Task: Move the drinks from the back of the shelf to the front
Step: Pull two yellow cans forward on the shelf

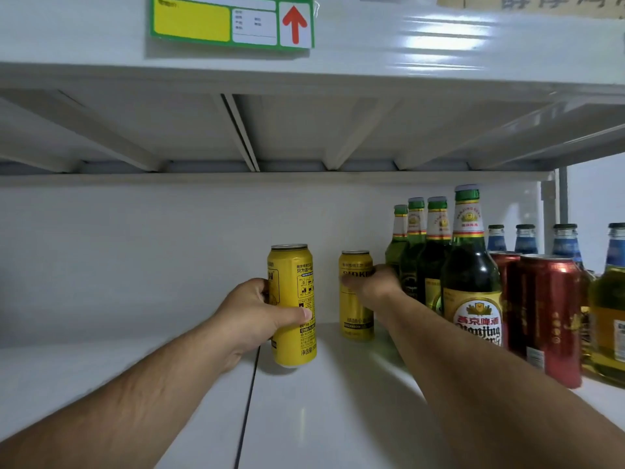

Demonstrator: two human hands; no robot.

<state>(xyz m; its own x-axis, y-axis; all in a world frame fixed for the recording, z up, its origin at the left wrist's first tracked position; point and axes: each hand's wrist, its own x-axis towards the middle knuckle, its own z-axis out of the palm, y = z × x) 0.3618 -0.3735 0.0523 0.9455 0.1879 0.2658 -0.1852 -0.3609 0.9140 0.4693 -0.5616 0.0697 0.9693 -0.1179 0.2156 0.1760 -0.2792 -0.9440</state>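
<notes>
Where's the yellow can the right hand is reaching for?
In the head view, the farther yellow can stands deep on the shelf, right of centre, gripped by the right hand, beside the green bottles.

green-and-yellow price label [232, 21] – red arrow – on the upper shelf's edge.

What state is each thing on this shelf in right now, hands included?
Left hand: grips the nearer yellow can.
Nearer yellow can: upright, held.
Right hand: fingers curled round the farther yellow can.
Farther yellow can: upright, standing on the white shelf.
Green glass bottles: upright, capped, in a row.
Red cans: upright.
Blue-labelled bottles: upright, capped.
</notes>
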